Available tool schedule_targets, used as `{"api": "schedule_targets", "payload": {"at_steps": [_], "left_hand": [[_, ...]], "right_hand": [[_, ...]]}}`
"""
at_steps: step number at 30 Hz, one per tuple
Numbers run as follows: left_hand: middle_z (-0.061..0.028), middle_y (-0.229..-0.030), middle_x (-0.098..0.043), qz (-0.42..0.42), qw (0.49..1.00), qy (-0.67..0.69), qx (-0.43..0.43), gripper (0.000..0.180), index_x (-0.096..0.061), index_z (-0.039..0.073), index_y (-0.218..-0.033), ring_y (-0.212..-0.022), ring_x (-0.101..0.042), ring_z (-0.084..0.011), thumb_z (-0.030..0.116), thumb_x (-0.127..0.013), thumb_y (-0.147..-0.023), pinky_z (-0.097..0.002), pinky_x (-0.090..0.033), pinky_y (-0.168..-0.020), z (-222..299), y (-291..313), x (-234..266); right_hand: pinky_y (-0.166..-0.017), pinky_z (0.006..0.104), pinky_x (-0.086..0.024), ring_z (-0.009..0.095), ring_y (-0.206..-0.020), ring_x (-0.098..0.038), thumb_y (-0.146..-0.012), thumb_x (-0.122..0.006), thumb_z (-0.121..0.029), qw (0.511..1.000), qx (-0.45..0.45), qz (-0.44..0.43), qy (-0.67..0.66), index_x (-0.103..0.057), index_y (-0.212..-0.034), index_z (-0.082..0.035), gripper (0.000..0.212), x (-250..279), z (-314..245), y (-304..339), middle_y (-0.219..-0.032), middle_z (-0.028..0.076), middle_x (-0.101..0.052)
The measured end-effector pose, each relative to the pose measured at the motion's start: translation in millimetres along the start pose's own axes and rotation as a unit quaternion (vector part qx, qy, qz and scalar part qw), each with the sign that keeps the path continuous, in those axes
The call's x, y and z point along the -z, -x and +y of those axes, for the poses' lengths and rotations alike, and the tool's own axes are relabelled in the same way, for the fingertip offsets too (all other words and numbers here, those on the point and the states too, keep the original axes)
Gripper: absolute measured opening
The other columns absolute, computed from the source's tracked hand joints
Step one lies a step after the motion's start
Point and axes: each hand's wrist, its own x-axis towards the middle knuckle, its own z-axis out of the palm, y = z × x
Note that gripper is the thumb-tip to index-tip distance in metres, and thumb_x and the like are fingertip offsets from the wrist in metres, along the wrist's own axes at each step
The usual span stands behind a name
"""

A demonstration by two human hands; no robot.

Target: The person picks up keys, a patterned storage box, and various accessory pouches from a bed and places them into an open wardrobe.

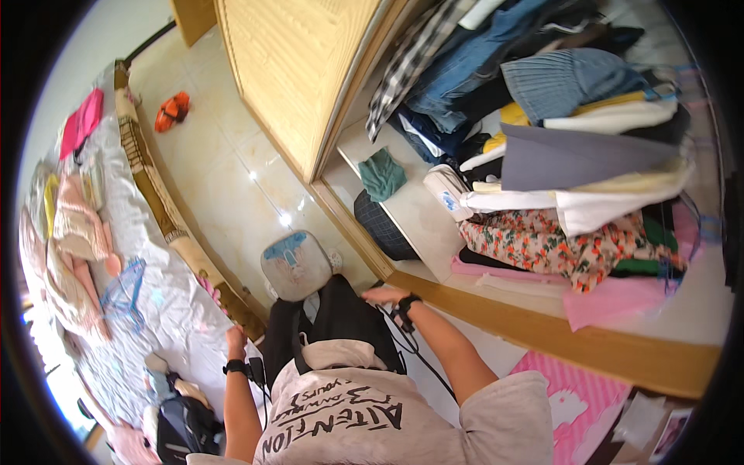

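Note:
My right hand [385, 296] is stretched out flat beside my right thigh, near the wooden wardrobe edge, with nothing in it. My left hand [236, 336] hangs by the bed's edge. It is small and foreshortened, so its fingers do not show clearly. In front of my knees stands a small stool [296, 265] with a grey and blue seat. Inside the open wardrobe to my right hang many clothes, among them a denim garment [570, 81], a grey garment [589, 159] and a floral one [558, 244]. A green folded cloth [382, 175] lies on the wardrobe's shelf.
The wardrobe door [298, 70] stands ahead. On the left, the bed [167, 306] holds pale pink clothes [77, 225], blue hangers [128, 294], a pink item [81, 124] and a black bag [186, 426]. An orange object [172, 111] lies on the tiled floor [225, 163].

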Motion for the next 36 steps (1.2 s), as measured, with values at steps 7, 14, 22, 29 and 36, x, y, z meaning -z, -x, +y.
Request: {"api": "schedule_targets", "payload": {"at_steps": [7, 14, 22, 29, 36], "left_hand": [[0.0039, -0.041, -0.029, -0.072, 0.997, -0.036, 0.015, 0.018, -0.038, 0.015, -0.056, -0.031, -0.022, -0.0069, 0.009, -0.031, -0.072, -0.0211, -0.014, -0.029, 31.6, -33.7, 45.6], [0.0038, -0.041, -0.031, -0.157, 0.984, -0.070, 0.036, 0.012, -0.042, 0.014, -0.061, -0.029, -0.024, -0.0081, 0.013, -0.036, -0.071, -0.0226, -0.016, -0.028, 39.5, -56.6, 54.0], [-0.0001, -0.045, -0.039, -0.148, 0.979, -0.137, -0.040, 0.009, -0.046, 0.009, -0.060, -0.034, -0.032, -0.0094, 0.007, -0.040, -0.067, -0.0226, -0.022, -0.032, 49.8, -36.3, 51.3], [-0.0003, -0.046, -0.046, -0.227, 0.932, -0.244, -0.143, 0.013, -0.054, 0.006, -0.061, -0.037, -0.039, -0.0099, 0.015, -0.048, -0.069, -0.0235, -0.027, -0.032, 37.7, -45.2, 43.7], [-0.0056, -0.044, -0.043, -0.142, 0.850, -0.469, -0.194, 0.015, -0.049, 0.009, -0.053, -0.037, -0.041, -0.0135, 0.008, -0.044, -0.067, -0.0285, -0.030, -0.033, -28.7, -97.0, 113.8]], "right_hand": [[-0.088, 0.0370, -0.031, 0.021, -0.109, -0.036, -0.078, -0.034, -0.052, 0.981, 0.071, 0.073, -0.164, -0.031, -0.123, -0.011, 0.060, -69.7, 8.5, 0.8, -0.122, 0.008, -0.036], [-0.048, 0.0337, -0.044, 0.022, -0.060, -0.056, -0.081, -0.036, -0.028, 0.966, 0.085, 0.118, -0.215, -0.054, -0.087, -0.003, 0.031, -96.7, 69.3, -41.1, -0.073, 0.014, -0.058], [-0.063, 0.0353, -0.043, 0.024, -0.075, -0.058, -0.075, -0.044, -0.023, 0.991, -0.016, 0.134, -0.022, -0.060, -0.081, 0.000, 0.028, -183.3, 121.3, -110.4, -0.078, 0.017, -0.059], [-0.065, 0.0363, -0.043, 0.027, -0.077, -0.057, -0.075, -0.046, -0.029, 0.971, 0.083, 0.220, 0.032, -0.059, -0.086, -0.002, 0.032, -162.2, 108.8, -107.8, -0.082, 0.017, -0.059], [-0.064, 0.0431, -0.039, 0.038, -0.075, -0.048, -0.077, -0.038, -0.031, 0.828, 0.181, 0.528, 0.059, -0.049, -0.074, -0.001, 0.032, -143.6, 70.3, -113.4, -0.071, 0.021, -0.051]]}}
